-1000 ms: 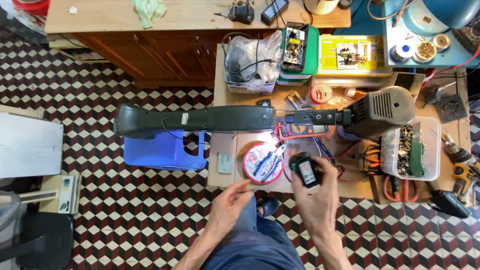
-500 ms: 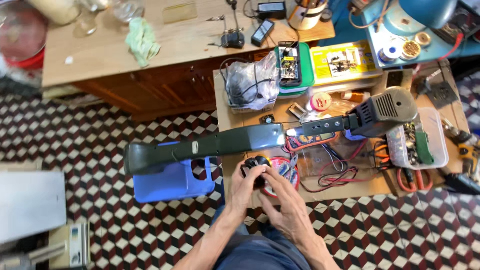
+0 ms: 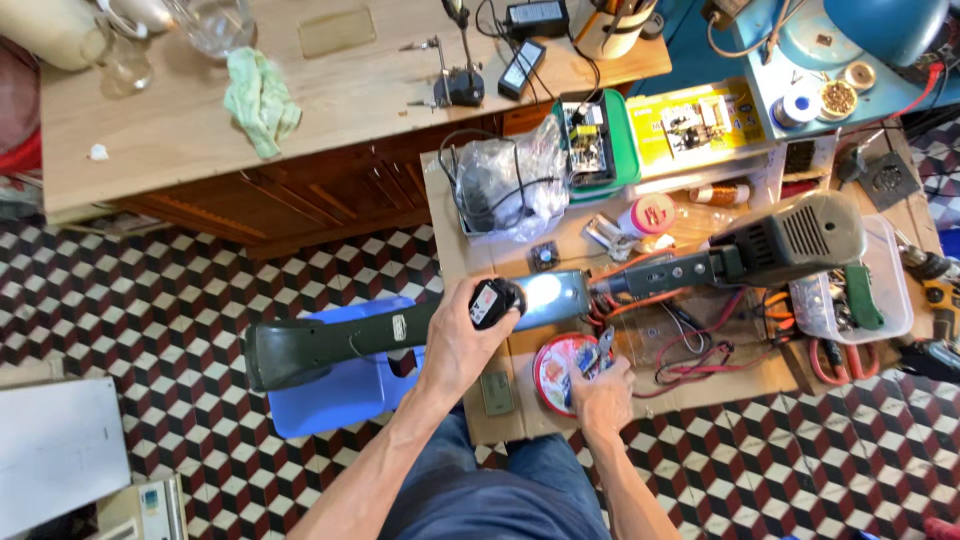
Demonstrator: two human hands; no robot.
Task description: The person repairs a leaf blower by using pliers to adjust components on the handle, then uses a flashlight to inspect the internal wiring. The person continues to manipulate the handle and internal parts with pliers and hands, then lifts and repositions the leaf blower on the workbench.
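Left hand (image 3: 455,335) around black battery pack (image 3: 492,302)

A yellow flat box (image 3: 697,124) with a picture lies at the far side of the low table. A clear plastic bag (image 3: 505,187) lies left of it. The black device (image 3: 494,302) in the left hand (image 3: 455,340) carries a red label

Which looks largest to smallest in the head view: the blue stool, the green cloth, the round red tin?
1. Blue stool, partly hidden.
2. Green cloth.
3. Round red tin, under the right hand.
Cloth and tin look close, so that order is unsure.
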